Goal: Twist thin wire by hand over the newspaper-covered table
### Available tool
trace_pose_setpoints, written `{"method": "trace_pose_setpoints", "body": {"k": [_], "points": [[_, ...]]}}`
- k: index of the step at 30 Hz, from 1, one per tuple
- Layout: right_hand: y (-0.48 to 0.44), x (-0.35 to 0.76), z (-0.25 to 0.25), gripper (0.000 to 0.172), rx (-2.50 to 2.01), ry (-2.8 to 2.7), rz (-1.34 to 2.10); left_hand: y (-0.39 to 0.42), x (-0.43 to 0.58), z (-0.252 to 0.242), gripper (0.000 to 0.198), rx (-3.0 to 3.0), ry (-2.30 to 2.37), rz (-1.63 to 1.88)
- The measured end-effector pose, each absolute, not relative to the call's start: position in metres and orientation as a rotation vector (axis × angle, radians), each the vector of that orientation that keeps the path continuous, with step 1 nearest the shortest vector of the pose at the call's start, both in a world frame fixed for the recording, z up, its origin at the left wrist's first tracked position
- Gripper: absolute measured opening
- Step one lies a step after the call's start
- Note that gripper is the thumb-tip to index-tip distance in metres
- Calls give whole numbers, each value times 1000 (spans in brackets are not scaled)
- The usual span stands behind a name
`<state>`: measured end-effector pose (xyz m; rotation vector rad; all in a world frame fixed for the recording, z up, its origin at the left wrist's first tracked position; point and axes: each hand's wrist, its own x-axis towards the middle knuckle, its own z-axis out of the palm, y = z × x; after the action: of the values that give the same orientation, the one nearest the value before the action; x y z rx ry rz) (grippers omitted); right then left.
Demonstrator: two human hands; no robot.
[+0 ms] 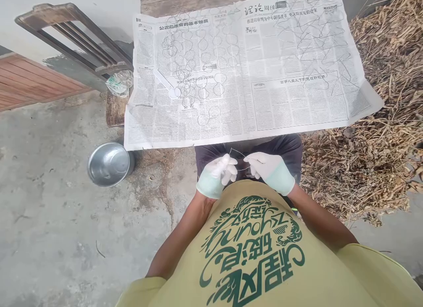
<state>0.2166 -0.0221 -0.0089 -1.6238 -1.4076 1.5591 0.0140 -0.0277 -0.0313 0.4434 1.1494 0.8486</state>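
Both my hands wear white gloves and meet just in front of my chest. My left hand point(218, 172) is closed in a pinch on one end of a thin wire point(238, 153). My right hand point(269, 168) pinches the other end, and the wire arcs up between the two hands. Ahead, a spread newspaper point(274, 104) covers a table; on its left half lie several small wire rings point(193, 71), on its right half a tangle of loose thin wire point(313, 34).
A metal bowl point(109, 164) stands on the concrete floor at the left. A dark slatted wooden frame point(76, 38) leans against the wall, with a crumpled plastic bag point(119, 82) below it. Dry straw point(380, 135) is heaped on the right.
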Motion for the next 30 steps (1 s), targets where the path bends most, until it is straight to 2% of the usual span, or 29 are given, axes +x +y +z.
{"method": "trace_pose_setpoints", "body": {"k": [4, 8, 12, 16, 17, 22, 30], "points": [[-21, 216, -8, 26, -1645, -1377, 1534, -27, 12, -26, 64, 643, 1288, 958], [-20, 214, -7, 28, -1653, -1285, 1524, -40, 10, -20, 51, 1067, 1584, 1066], [-19, 215, -3, 28, -1650, -1273, 1526, -47, 8, -17, 53, 1565, 1708, 897], [-19, 215, -3, 27, -1632, -1304, 1516, -37, 4, -22, 24, 1934, 1542, 686], [-20, 214, -3, 27, -1627, -1310, 1512, -34, 3, -25, 19, 1975, 1520, 664], [-23, 213, -6, 26, -1624, -1335, 1475, -34, -1, -35, 29, 2013, 1500, 673], [-24, 216, -7, 27, -1647, -1305, 1471, -41, 7, -36, 21, 1843, 1582, 723]]}}
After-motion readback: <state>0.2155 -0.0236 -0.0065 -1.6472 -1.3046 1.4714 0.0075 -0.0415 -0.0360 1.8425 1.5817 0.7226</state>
